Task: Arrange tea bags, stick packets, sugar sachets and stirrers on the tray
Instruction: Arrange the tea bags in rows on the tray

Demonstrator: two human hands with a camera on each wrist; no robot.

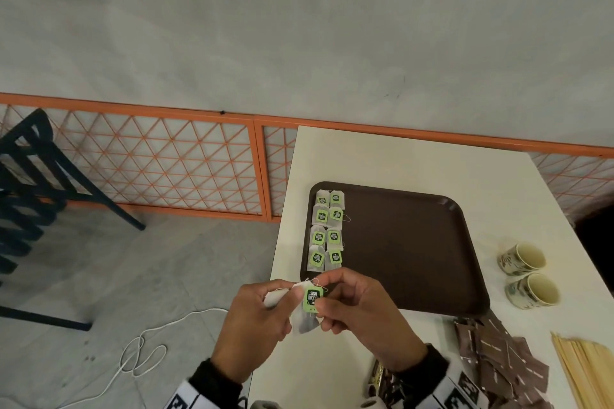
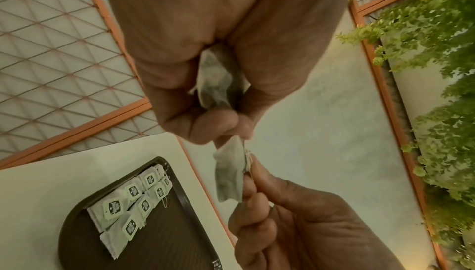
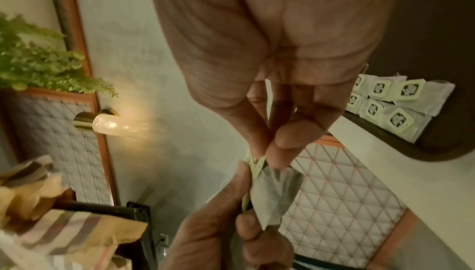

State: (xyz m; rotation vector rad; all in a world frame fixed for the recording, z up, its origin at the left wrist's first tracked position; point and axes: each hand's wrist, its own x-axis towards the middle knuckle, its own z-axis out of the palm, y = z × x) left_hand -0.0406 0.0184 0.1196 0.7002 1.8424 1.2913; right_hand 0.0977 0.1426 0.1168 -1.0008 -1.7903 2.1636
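Above the table's front left edge, both hands hold one white tea bag (image 1: 300, 317) with a green tag (image 1: 313, 299). My left hand (image 1: 285, 300) pinches the bag's top corner (image 2: 228, 175). It also keeps a second tea bag (image 2: 216, 79) folded in its palm. My right hand (image 1: 328, 304) pinches the tag (image 3: 257, 164) between thumb and fingers. The brown tray (image 1: 408, 252) lies just beyond the hands. Several tea bags (image 1: 327, 229) lie in two columns along its left side.
Brown sugar sachets (image 1: 498, 355) are piled at the front right, with wooden stirrers (image 1: 584, 372) beside them. Two patterned cups (image 1: 528, 276) stand right of the tray. Dark stick packets (image 1: 378, 378) lie under my right wrist. A black chair (image 1: 30, 183) and a white cable (image 1: 143, 349) are on the floor to the left.
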